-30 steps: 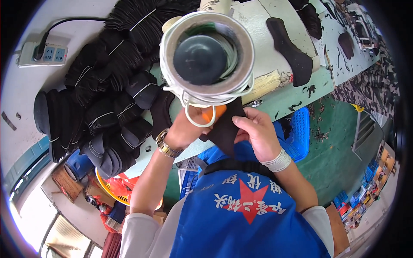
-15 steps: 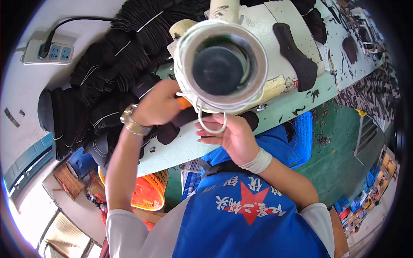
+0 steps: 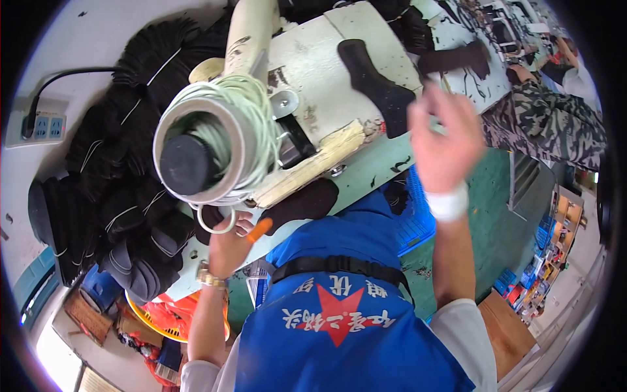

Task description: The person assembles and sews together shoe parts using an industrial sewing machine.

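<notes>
My left hand [image 3: 230,249], wearing a metal watch, is at the table edge with fingers apart beside a white ring-shaped loop [image 3: 216,220]. An orange piece [image 3: 260,230] is at its thumb; whether it is worn or held I cannot make out. Nearby, a black sole-shaped piece [image 3: 304,204] lies partly under the machine's edge. My right hand [image 3: 450,134], white band at the wrist, is raised at the right and blurred, its fingers unclear. Just beyond it is a long black piece [image 3: 457,59]. Another black sole-shaped piece [image 3: 375,85] lies on the pale machine [image 3: 320,72].
A round holder [image 3: 163,140] wound with pale cord stands over the table. Bundles of tied black pieces [image 3: 98,150] are stacked at the left. A blue crate [image 3: 418,222] and a yellow basket [image 3: 140,313] stand below. At the far right sits a person in camouflage trousers [image 3: 542,117].
My right hand has gone from near the white loop up to the far right. My left hand has come down beside the loop. The whole view has shifted, and a long black piece now shows at right.
</notes>
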Demonstrator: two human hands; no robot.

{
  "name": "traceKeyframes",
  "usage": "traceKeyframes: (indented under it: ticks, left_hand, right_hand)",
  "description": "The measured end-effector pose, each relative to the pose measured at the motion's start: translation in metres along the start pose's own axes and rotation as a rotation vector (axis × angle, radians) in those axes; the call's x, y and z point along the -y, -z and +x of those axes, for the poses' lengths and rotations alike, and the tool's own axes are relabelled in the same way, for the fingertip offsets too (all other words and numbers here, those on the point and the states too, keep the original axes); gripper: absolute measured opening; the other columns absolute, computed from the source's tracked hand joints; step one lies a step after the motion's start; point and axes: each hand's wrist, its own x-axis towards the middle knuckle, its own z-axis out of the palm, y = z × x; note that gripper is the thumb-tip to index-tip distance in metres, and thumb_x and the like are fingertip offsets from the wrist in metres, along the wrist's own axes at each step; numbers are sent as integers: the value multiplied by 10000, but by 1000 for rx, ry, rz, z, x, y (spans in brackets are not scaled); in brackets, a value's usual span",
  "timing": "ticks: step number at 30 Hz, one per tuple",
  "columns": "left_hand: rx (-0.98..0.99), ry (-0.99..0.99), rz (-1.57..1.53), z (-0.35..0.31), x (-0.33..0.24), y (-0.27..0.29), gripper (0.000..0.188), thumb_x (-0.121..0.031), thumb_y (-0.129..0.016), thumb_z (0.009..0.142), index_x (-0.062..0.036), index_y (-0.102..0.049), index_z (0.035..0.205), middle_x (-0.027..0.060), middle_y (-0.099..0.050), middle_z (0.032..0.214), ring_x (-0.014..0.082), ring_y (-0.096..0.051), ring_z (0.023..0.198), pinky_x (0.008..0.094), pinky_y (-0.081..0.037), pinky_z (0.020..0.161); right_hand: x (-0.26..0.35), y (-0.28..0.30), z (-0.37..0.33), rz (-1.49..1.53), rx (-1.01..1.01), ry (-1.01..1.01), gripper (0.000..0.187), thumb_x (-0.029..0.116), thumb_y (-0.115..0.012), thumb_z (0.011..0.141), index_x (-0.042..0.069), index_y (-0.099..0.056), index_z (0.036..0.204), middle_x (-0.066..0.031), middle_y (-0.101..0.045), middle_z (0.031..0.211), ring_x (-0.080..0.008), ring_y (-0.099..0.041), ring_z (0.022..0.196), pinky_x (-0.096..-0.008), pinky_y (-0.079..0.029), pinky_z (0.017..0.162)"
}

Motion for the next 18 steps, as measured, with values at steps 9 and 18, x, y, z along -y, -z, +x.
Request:
traceKeyframes:
  ticks: [9,18]
  left_hand:
    - [-287,-204,245,-1,28,-49,160,-152,-721,776,-5,-682,829,148,-629,798,349,-619,736,402,-494,653]
    - [-207,-279,210,-4,22,-36,112,-93,-694,773,-12,-676,849,152,-658,800,324,-640,696,379,-502,624]
  right_hand:
    - [-17,-42,-34,-115,257,36,262,114,-669,734,-14,-646,962,-107,-534,753,-278,-561,721,-384,-476,607]
    - [68,-11,-74,471,491,62,117,116,-689,770,57,-619,843,-79,-541,692,-263,-551,617,-373,-460,575]
